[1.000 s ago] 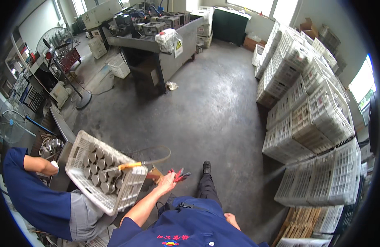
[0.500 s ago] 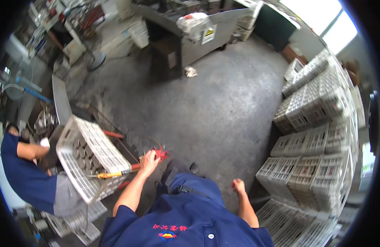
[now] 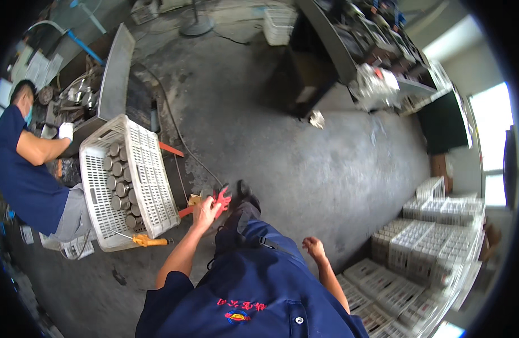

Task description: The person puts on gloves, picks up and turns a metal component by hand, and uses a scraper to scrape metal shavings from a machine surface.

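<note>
My left hand is closed on a red and black work glove, held out in front of my left hip. Whether it is one glove or a pair I cannot tell. To the left of that hand stands a white plastic crate holding several round metal parts. A screwdriver with a yellow-orange handle lies at the crate's near edge. My right hand hangs by my right side with its fingers curled in, and nothing shows in it.
A co-worker with a white glove works at a machine on the left. Red bars stick out beside the crate. A cable runs along the floor. Stacked white crates stand at right; a dark table stands ahead.
My view has turned to the left, so the table and stacked crates appear farther right. The glove stays in my left hand. My right hand has shifted slightly beside me.
</note>
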`<state>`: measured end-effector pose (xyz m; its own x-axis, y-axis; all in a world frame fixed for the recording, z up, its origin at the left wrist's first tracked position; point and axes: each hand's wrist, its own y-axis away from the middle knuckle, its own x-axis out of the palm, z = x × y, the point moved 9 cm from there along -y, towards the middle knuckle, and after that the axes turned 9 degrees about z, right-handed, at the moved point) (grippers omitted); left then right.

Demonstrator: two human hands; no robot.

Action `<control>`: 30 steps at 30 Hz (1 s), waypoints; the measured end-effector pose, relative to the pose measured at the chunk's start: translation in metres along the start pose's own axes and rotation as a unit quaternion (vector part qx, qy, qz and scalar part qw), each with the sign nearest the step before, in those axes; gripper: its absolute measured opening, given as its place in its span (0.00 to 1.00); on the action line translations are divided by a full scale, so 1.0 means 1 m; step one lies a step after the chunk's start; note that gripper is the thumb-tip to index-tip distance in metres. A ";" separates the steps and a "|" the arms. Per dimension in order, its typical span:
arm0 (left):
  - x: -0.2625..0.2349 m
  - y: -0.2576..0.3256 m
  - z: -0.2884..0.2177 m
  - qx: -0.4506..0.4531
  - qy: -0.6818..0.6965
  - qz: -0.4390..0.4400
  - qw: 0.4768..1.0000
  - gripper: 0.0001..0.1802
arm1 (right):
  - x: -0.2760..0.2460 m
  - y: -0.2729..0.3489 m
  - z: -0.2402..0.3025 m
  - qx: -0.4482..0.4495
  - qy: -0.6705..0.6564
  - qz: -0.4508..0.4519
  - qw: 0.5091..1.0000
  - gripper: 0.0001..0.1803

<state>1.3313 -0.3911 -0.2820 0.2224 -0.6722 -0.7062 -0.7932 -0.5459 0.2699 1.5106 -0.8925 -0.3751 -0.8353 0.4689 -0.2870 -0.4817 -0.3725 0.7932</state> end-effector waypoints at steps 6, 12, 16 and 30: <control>0.002 -0.057 0.052 -0.120 0.022 0.082 0.989 0.21 | -0.027 -0.048 0.135 -0.067 0.178 0.060 0.980 0.16; -0.017 -0.104 0.081 -0.178 0.003 0.104 0.979 0.21 | -0.064 -0.159 0.239 0.007 0.063 0.117 0.991 0.18; -0.025 -0.111 0.103 -0.255 0.015 0.096 0.962 0.19 | -0.065 -0.238 0.331 -0.015 0.104 0.165 0.981 0.18; -0.040 -0.179 0.103 -0.443 0.081 -0.039 0.892 0.22 | -0.098 -0.493 0.617 -0.037 0.237 0.270 0.932 0.17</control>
<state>1.4062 -0.2147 -0.3701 0.3923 -0.6397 -0.6610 -0.0276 -0.7264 0.6867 1.9939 -0.2604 -0.4067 -0.9762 -0.2037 -0.0750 0.0413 -0.5134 0.8571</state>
